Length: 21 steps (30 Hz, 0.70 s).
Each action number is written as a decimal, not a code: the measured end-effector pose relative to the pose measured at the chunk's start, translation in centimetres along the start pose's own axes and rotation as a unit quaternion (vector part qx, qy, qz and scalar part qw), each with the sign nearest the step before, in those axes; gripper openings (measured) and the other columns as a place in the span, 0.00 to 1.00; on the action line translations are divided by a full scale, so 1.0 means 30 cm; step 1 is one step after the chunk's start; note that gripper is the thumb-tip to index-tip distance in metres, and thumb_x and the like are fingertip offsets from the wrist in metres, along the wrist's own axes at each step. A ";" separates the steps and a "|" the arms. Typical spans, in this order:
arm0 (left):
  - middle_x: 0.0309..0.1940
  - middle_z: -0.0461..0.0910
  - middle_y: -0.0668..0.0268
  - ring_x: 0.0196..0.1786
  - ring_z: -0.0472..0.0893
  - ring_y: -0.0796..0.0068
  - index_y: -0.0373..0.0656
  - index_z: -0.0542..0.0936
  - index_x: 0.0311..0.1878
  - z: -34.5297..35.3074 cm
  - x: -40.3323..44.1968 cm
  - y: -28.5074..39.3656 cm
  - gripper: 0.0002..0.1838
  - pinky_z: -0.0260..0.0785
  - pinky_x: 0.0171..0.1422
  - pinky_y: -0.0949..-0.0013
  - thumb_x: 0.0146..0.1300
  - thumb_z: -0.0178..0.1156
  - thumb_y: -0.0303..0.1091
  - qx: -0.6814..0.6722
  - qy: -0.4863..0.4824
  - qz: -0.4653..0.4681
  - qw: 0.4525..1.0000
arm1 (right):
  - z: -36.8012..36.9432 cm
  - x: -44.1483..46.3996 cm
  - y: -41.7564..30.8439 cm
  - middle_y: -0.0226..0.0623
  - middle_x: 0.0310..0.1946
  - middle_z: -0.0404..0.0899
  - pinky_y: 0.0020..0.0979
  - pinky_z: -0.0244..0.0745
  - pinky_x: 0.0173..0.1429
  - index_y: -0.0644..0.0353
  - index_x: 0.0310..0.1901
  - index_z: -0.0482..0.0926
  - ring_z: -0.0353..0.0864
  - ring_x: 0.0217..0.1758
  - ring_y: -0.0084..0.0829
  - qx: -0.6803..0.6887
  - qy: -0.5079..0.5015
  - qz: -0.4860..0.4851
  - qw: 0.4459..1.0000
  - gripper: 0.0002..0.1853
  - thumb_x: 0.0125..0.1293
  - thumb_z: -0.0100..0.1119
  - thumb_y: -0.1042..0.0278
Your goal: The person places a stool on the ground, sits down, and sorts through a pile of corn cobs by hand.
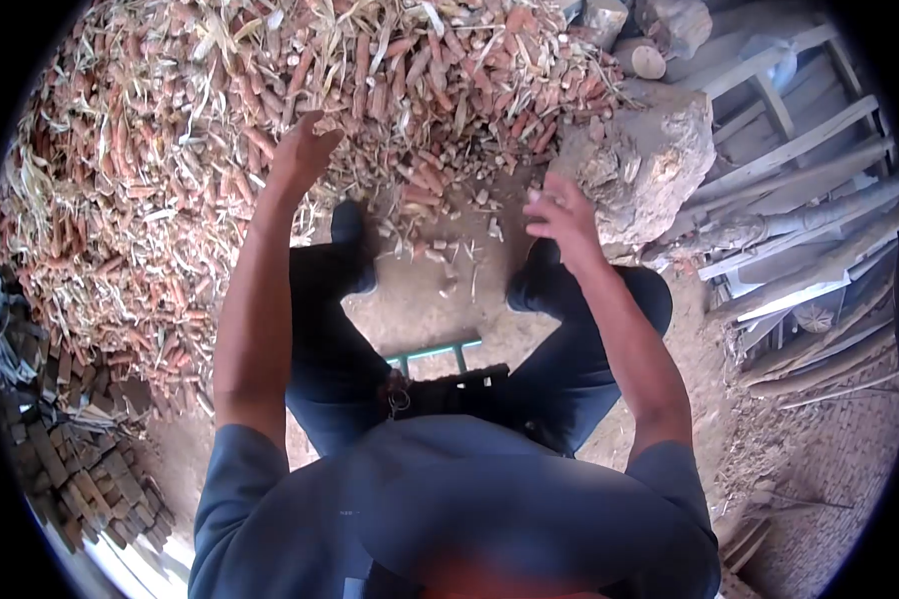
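My left hand (pixel 305 158) is stretched out over the edge of a big heap of reddish corn cobs (pixel 370 85) mixed with dry husks. Its thumb and fingers stand apart, and nothing shows between them; some fingertips are hidden. On the other side, my right hand (pixel 565 218) hovers above my shoe, beside a large pale rough block (pixel 634 160) that looks like stone or old wood. The right fingers are spread and slightly bent, with nothing in them. Loose cobs and broken bits (pixel 425 185) lie on the dirt between the two hands.
A green-edged low seat frame (pixel 435 353) shows between my legs. Cut logs (pixel 639 58) lie behind the pale block. Wooden poles and a ladder-like frame (pixel 789 150) fill the right side. Stacked bricks or wood blocks (pixel 90 474) stand at lower left.
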<state>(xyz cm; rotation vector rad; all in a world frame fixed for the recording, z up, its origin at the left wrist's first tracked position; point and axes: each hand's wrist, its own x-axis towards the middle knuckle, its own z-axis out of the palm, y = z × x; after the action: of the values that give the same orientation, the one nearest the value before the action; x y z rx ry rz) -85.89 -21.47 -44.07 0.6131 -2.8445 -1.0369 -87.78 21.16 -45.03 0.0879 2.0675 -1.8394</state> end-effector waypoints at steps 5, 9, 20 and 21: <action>0.39 0.82 0.63 0.38 0.81 0.73 0.41 0.69 0.78 -0.018 -0.143 0.066 0.35 0.79 0.42 0.66 0.73 0.65 0.43 -0.105 -0.062 -0.011 0.992 | 0.047 0.028 -0.051 0.54 0.71 0.69 0.35 0.88 0.45 0.71 0.75 0.64 0.88 0.52 0.38 0.056 0.015 -0.015 0.998 0.36 0.74 0.68 0.62; 0.33 0.85 0.58 0.35 0.84 0.69 0.43 0.72 0.76 -0.095 -0.173 0.099 0.34 0.76 0.42 0.63 0.72 0.65 0.47 -0.109 -0.024 0.039 0.993 | 0.088 0.042 -0.069 0.51 0.68 0.72 0.36 0.86 0.48 0.71 0.75 0.65 0.88 0.53 0.39 0.068 -0.003 -0.029 0.997 0.34 0.75 0.67 0.63; 0.28 0.84 0.59 0.30 0.81 0.70 0.38 0.72 0.76 -0.117 -0.262 -0.054 0.34 0.74 0.37 0.63 0.71 0.66 0.44 -0.164 0.023 0.008 0.986 | 0.157 0.098 -0.134 0.50 0.59 0.79 0.31 0.87 0.41 0.78 0.71 0.66 0.88 0.46 0.35 0.053 0.013 -0.045 0.997 0.34 0.74 0.68 0.64; 0.30 0.85 0.58 0.31 0.83 0.70 0.38 0.72 0.75 -0.087 -0.257 -0.100 0.35 0.75 0.38 0.62 0.71 0.67 0.44 -0.167 0.016 -0.025 0.986 | 0.153 0.096 -0.173 0.49 0.57 0.80 0.30 0.87 0.40 0.78 0.71 0.66 0.89 0.45 0.35 0.039 0.014 -0.057 0.997 0.33 0.74 0.68 0.64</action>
<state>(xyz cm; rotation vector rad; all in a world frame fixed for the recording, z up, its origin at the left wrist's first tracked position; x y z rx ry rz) -77.28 -22.20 -43.28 0.6635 -2.5520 -1.4536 -90.89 15.38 -41.38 0.0155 2.0571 -1.9987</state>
